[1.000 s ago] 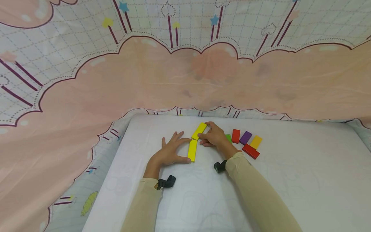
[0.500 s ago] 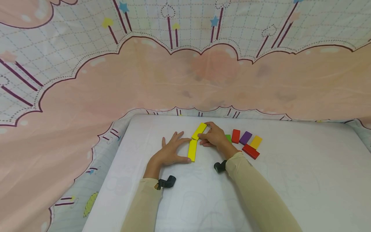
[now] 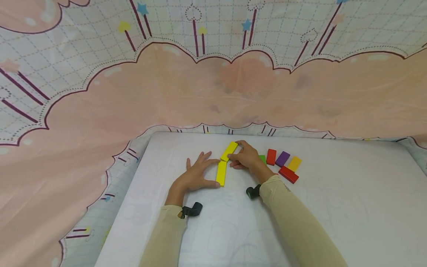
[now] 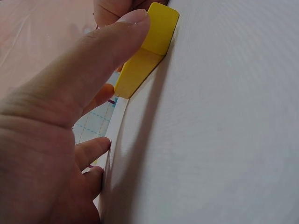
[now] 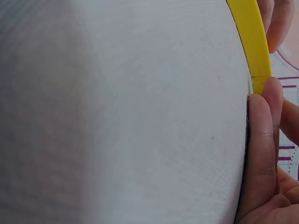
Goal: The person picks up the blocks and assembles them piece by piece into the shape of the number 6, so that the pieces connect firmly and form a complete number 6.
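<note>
Two flat yellow blocks lie end to end on the white table (image 3: 207,230), meeting at a slight angle. My left hand (image 3: 195,176) spans the near yellow block (image 3: 221,173), thumb at its near end and index finger at its far end; the other fingers spread away. In the left wrist view the thumb presses this yellow block (image 4: 161,28). My right hand (image 3: 247,155) pinches the far yellow block (image 3: 229,151) between thumb and index finger, one at each end, other fingers curled below. The right wrist view shows the seam between the blocks beside the fingertips (image 5: 259,105).
Right of my right hand lie a green block (image 3: 262,158), partly hidden, a red block (image 3: 271,157), a purple block (image 3: 282,158), an orange-yellow block (image 3: 295,164) and a second red block (image 3: 288,174). A patterned cloth (image 3: 213,92) hangs behind the table.
</note>
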A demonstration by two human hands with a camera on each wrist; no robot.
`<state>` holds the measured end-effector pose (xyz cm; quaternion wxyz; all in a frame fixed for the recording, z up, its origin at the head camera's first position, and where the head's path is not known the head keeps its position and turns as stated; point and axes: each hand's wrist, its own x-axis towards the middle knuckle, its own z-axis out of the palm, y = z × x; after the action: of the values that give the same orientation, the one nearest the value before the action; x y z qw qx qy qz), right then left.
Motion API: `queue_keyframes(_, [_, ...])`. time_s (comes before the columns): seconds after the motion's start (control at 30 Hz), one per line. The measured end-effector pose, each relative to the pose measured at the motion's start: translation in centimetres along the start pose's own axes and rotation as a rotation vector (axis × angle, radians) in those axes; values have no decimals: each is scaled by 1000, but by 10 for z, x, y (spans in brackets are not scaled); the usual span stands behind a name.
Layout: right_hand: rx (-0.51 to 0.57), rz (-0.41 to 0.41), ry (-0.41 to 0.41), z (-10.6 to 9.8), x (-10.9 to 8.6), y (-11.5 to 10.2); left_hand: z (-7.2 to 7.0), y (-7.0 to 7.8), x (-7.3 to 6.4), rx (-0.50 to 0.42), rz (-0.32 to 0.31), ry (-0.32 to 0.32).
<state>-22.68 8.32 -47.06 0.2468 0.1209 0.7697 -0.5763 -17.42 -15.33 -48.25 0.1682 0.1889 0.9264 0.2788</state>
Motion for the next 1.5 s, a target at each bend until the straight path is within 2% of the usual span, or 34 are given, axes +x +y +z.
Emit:
queue_keyframes(1.07, [-21, 26, 38, 7, -5, 3, -2, -8, -3, 7, 25, -30])
queue_keyframes(1.3, [-27, 32, 19, 4, -5, 1, -3, -4, -4, -10, 14, -26])
queue_keyframes(1.5, [23, 58, -17, -6, -11, -3, -4, 0, -4, -11, -12, -18])
